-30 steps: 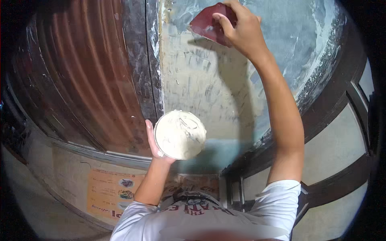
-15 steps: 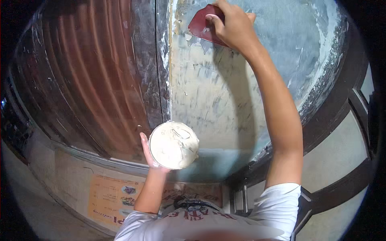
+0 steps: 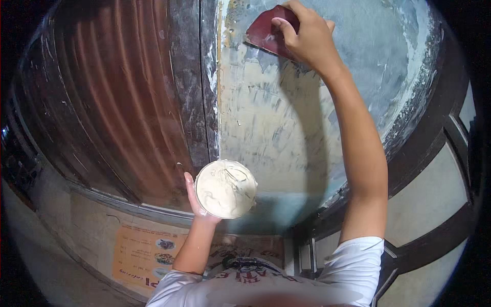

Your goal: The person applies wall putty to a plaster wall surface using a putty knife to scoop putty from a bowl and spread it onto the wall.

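My left hand [image 3: 196, 203] supports a round container of cream-coloured putty [image 3: 226, 189] from below and the left side, its thumb up along the rim. Swirled ridges mark the putty's surface, and some is smeared on the hand. Higher up, my right hand [image 3: 313, 40] pinches a dark red putty spreader [image 3: 265, 29], the thumb on its near face. The spreader's straight lower edge is against or close to a panel [image 3: 266, 138] coated in patchy cream and grey-blue; contact cannot be made out exactly.
Left of the panel runs a dark frame strip [image 3: 190, 77] with white smears, then a reddish-brown wavy surface [image 3: 112, 92]. Dark framework with pale panes [image 3: 432, 189] stands at the right. An orange printed sheet [image 3: 146, 256] lies lower left.
The spreader and my right hand have shifted slightly to the right. My left hand and the container sit a little further right and lower in the picture. Both grips stay the same.
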`<state>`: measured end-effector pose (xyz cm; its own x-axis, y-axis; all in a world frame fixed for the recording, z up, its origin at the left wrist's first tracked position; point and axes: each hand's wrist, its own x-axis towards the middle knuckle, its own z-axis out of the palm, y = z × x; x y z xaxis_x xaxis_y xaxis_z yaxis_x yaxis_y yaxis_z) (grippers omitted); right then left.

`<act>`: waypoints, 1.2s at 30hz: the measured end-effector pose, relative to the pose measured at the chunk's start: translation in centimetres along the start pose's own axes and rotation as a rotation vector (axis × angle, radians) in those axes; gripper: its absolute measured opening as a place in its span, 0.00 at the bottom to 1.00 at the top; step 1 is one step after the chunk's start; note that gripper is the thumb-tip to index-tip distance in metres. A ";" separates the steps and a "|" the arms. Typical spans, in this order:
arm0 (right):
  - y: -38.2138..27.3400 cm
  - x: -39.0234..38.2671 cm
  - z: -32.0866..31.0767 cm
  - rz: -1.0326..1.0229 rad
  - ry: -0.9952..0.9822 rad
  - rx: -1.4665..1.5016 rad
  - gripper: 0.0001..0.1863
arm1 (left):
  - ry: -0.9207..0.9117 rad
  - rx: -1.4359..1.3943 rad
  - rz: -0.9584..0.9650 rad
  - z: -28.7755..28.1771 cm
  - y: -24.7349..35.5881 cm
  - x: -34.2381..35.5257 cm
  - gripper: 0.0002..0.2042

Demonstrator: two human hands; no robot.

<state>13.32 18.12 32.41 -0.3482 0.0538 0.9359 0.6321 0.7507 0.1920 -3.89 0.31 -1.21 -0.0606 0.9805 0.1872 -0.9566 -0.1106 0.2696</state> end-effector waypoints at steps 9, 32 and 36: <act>-1.1 0.1 -0.2 0.017 -0.073 -0.066 0.13 | 0.028 -0.030 0.018 0.4 -0.1 -0.1 0.49; -1.5 0.3 0.5 -0.016 -0.147 -0.041 0.13 | -0.025 0.000 0.035 1.5 -0.5 -1.6 0.48; -1.3 0.6 0.1 -0.022 -0.092 0.036 0.12 | 0.005 -0.019 0.074 0.8 -0.6 -1.9 0.48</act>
<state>12.24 17.27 32.72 -0.4249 0.0956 0.9002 0.5989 0.7754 0.2004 -3.01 -1.60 -0.94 -0.1331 0.9704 0.2014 -0.9545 -0.1802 0.2375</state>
